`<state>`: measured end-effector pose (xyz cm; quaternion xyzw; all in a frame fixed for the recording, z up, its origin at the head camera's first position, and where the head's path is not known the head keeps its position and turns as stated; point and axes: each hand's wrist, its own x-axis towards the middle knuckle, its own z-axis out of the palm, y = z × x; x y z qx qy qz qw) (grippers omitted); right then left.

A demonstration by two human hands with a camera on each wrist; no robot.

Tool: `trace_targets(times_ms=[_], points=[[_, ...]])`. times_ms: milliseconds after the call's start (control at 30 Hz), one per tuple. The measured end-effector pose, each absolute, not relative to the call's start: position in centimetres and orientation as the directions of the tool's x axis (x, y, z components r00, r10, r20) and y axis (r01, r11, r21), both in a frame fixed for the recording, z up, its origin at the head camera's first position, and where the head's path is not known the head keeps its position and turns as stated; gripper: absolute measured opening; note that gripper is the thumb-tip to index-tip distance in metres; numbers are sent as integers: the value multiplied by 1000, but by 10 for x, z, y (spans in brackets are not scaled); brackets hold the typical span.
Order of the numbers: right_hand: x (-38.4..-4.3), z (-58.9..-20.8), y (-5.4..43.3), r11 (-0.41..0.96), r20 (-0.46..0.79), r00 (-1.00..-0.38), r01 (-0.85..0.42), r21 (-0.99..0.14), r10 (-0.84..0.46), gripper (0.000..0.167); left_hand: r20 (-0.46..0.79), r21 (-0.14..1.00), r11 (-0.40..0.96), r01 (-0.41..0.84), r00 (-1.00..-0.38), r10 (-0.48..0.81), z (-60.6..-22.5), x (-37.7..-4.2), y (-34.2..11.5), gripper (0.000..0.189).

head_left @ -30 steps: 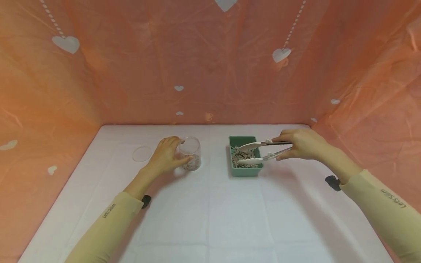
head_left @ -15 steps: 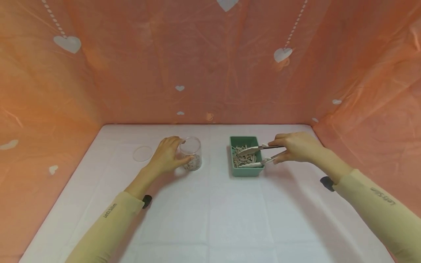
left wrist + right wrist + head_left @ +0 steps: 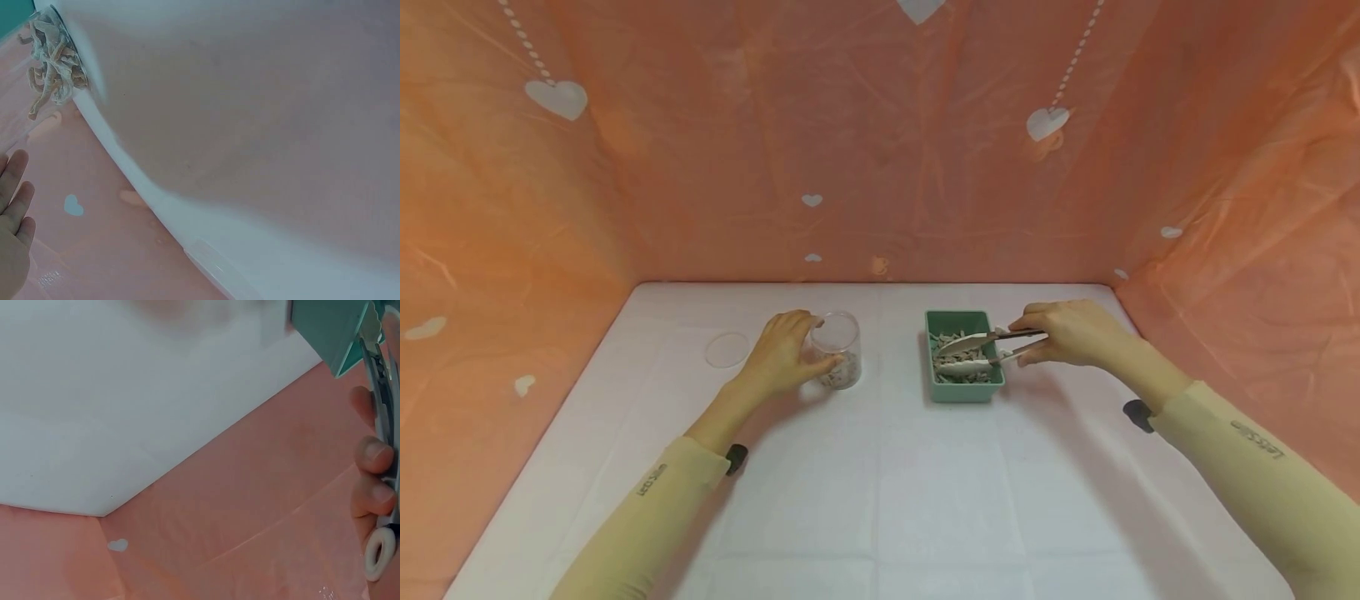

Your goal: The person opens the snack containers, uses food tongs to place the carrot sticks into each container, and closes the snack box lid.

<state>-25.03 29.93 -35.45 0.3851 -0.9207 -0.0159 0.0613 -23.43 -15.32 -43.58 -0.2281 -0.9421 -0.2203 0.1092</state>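
Observation:
My left hand [image 3: 782,357] curls round the side of a clear jar [image 3: 844,333], thumb in front and fingers behind. The jar stands upright without a lid, and brownish-grey dried strips [image 3: 55,59] lie in its bottom. My right hand [image 3: 1071,333] grips a pair of tongs [image 3: 1018,335] with metal handles and pale scalloped tips. Both tips reach down into a green rectangular box [image 3: 966,393], among more of the same dried strips [image 3: 951,342]. In the right wrist view, fingers [image 3: 375,455] wrap the tongs' handles, which run past the frame edge.
A clear round lid [image 3: 727,350] lies flat on the white-covered table [image 3: 880,483], left of the jar. An orange curtain [image 3: 880,150] with white hearts stands round the back and sides of the table.
My right hand has moved slightly left with the tongs, and their tips have come closer together over the strips in the box. My left hand stays at the jar.

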Motion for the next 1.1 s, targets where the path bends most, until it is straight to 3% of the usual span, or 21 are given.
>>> trace_targets(times_ms=[467,867,1100], points=[[-252,-360,301,748,54,-746,-664,6,-663,43,310,360,797,485,-868,388,-434,-233,-151,73],[-246,-347,305,717,155,-711,-697,-23,-686,43,299,364,802,473,-875,381,-434,-234,-152,74],[-243,-336,307,740,174,-727,-673,8,-664,46,301,368,800,474,-875,380,-432,-232,-152,74]])
